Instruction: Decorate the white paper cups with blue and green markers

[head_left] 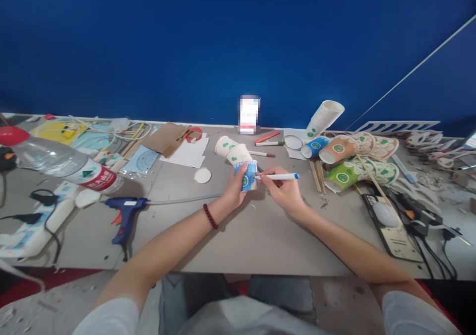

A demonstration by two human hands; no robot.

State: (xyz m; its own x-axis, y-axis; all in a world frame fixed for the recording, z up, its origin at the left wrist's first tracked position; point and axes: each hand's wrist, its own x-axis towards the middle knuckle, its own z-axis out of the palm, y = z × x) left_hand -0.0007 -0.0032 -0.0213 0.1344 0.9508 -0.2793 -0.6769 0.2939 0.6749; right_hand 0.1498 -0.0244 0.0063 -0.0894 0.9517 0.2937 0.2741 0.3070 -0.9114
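Note:
My left hand (235, 188) is wrapped round a blue paper cup (248, 175) that lies on its side, the nearest of a joined row of paper cups (232, 151) with green dots. My right hand (285, 190) pinches a blue marker (279, 176), whose tip touches the blue cup's side. A dark red bead bracelet (210, 216) circles my left wrist. Both hands rest over the grey table (260, 235).
A blue glue gun (124, 213), a water bottle (55, 164) and a power strip (33, 226) lie at the left. Cardboard, paper and a white disc (203, 175) sit behind. Coloured paper cups (342, 159), sticks, markers and cables crowd the right.

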